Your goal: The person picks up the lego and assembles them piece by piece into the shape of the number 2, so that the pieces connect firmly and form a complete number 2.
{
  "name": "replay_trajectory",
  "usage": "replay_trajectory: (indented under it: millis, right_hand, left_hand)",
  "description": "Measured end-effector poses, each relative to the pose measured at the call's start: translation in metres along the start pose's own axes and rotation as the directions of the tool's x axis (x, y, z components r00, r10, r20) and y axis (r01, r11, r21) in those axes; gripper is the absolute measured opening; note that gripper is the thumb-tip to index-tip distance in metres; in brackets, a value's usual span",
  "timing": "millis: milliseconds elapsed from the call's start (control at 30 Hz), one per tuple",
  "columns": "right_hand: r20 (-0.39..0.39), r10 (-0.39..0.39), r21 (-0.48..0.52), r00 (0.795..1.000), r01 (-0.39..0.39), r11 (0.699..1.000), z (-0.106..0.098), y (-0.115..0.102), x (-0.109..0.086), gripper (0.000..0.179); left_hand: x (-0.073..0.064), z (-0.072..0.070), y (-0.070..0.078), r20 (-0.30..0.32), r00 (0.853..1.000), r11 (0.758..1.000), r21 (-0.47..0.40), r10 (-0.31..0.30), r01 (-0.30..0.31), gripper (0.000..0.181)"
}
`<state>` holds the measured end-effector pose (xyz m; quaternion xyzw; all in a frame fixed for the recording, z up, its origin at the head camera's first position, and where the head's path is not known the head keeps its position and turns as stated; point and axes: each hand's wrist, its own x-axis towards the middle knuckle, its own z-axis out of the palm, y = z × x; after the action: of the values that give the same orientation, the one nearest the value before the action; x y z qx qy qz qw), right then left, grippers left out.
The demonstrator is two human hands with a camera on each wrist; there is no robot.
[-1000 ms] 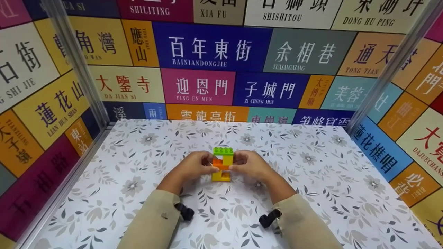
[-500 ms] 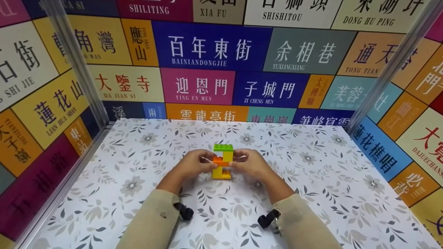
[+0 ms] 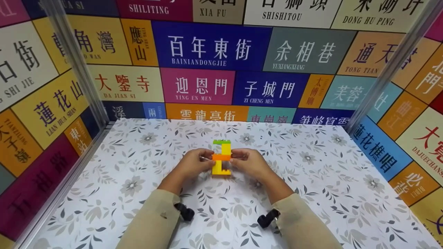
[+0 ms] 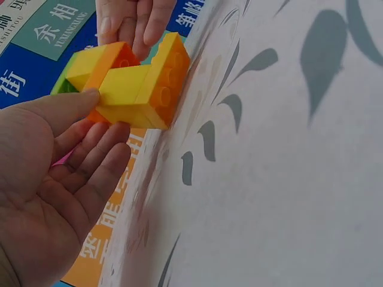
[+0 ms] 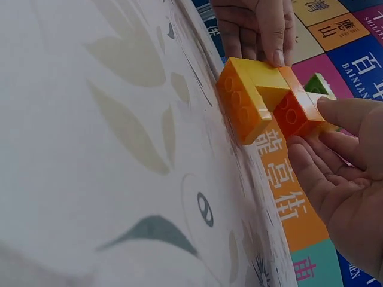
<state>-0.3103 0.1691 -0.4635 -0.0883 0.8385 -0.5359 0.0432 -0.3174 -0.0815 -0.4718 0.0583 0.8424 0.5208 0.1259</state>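
Note:
A toy brick stack [image 3: 220, 157] of large studded bricks is held between both hands over the middle of the table. A green brick [image 3: 221, 141] tops it, above a yellow brick on the right. An orange brick [image 5: 297, 113] crosses the middle, with a yellow brick below left and a yellow-orange base brick [image 4: 167, 84]. My left hand [image 3: 193, 162] pinches the stack's left side near the orange brick, thumb toward me. From the right, my right hand [image 3: 251, 164] grips the orange brick's other end. Whether the base touches the table cannot be told.
A white table [image 3: 311, 190] with a grey leaf and flower print lies under the hands. Colourful walls of lettered panels [image 3: 214, 48] stand behind and at both sides, with clear corner posts. A black strap piece [image 3: 185, 212] hangs at each sleeve cuff.
The brick stack has tilted, its top leaning away, so the green studs show less and the front more. It sits slightly higher in the head view. Both hands keep their hold.

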Motion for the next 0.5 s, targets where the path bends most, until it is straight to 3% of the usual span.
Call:
replay_trajectory:
  millis: [200, 500]
  right_hand:
    - [0.016, 0.024, -0.002, 1.000, -0.024, 1.000, 0.0005, 0.0040, 0.0021, 0.041]
    - [0.068, 0.079, 0.013, 0.995, -0.080, 0.997, -0.0014, 0.0099, 0.0037, 0.043]
  left_hand:
    - [-0.0001, 0.0017, 0.0010, 0.000, 1.000, 0.998, 0.057, -0.008, 0.008, 0.047]
    - [-0.0031, 0.0026, 0.0036, 0.021, 1.000, 0.998, 0.061, -0.023, 0.022, 0.047]
